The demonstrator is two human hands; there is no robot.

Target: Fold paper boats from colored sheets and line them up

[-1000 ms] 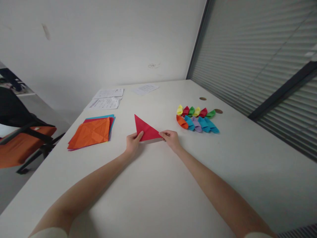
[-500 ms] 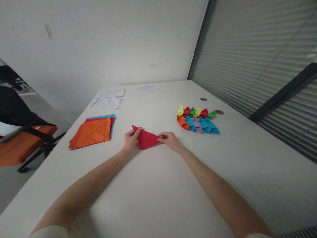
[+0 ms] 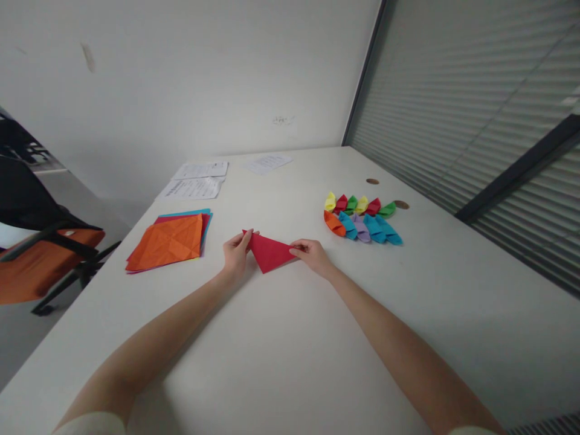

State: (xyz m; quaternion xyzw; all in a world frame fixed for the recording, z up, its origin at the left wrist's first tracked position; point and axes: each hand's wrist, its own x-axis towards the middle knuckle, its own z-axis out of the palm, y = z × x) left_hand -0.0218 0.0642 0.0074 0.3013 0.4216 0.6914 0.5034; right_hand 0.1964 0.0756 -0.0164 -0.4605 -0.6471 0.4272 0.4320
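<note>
A red paper triangle [image 3: 270,252] lies folded on the white table [image 3: 290,338], one point towards me. My left hand [image 3: 236,253] pinches its left corner between thumb and fingers. My right hand [image 3: 312,255] pinches the right corner, fingers curled on the paper. Both forearms reach in from the bottom of the view.
A stack of coloured square sheets [image 3: 167,241], orange on top, lies left of my hands. Several small folded paper pieces [image 3: 360,219] sit in two rows at the right. Printed white papers [image 3: 196,183] lie at the far edge. An orange chair [image 3: 36,260] stands left of the table.
The red triangle has been turned: its long point, which aimed away from me, now sits at the left under my left hand, and a corner points towards me.
</note>
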